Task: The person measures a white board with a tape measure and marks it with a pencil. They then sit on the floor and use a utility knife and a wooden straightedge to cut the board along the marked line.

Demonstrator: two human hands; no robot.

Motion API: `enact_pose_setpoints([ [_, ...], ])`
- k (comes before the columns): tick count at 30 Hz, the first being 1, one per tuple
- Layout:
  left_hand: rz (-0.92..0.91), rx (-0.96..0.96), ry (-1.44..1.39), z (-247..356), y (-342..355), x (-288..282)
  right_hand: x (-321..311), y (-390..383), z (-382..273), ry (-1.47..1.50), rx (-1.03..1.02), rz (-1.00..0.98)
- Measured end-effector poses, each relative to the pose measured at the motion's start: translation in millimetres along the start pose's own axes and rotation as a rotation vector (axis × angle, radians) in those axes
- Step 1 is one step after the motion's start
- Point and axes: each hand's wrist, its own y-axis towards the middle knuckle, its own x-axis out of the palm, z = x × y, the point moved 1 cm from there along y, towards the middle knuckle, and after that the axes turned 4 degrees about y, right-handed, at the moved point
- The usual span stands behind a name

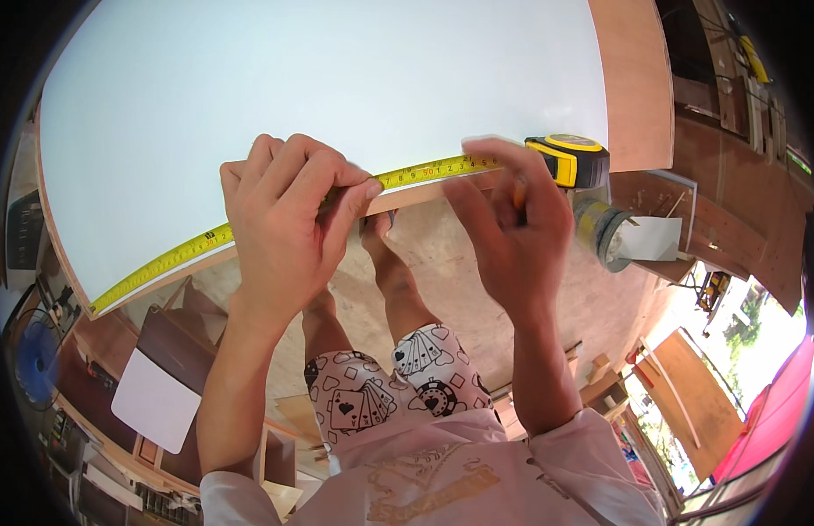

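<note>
A white-topped board (337,79) with plywood edges spreads across the upper view. A yellow tape measure (166,263) lies stretched along its near edge, with its black-and-yellow case (567,160) at the right end. My left hand (284,210) pinches the blade near the middle, thumb and fingertips pressed on the board's edge. My right hand (521,237) is beside the case, index finger over the blade, thumb below it. Its curled inner fingers hold an orange pencil-like stick (518,197), mostly hidden by them. My legs and bare concrete show beneath the edge.
A grey bucket (600,232) stands below the board's right corner, among plywood sheets (740,228). At left are a blue fan (37,351) and a smaller white panel (157,394). A leaning board (688,403) stands by a bright opening at lower right.
</note>
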Motion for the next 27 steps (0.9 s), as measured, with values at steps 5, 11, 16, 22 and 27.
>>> enact_pose_setpoints([
  [5,0.023,0.023,0.010,-1,-2,3,-9,-5,6,0.359,-0.216,-0.133],
  [11,0.065,0.029,0.016,-3,-4,5,-6,-7,16,0.479,-0.096,-0.210],
  [16,0.079,0.048,0.015,-7,-6,5,0,8,11,0.231,-0.286,-0.248],
  [22,0.082,0.048,0.003,-9,-8,5,12,15,12,-0.040,-0.462,-0.176],
  [27,0.071,0.054,-0.011,-10,-5,2,17,17,17,-0.077,-0.543,-0.159],
])
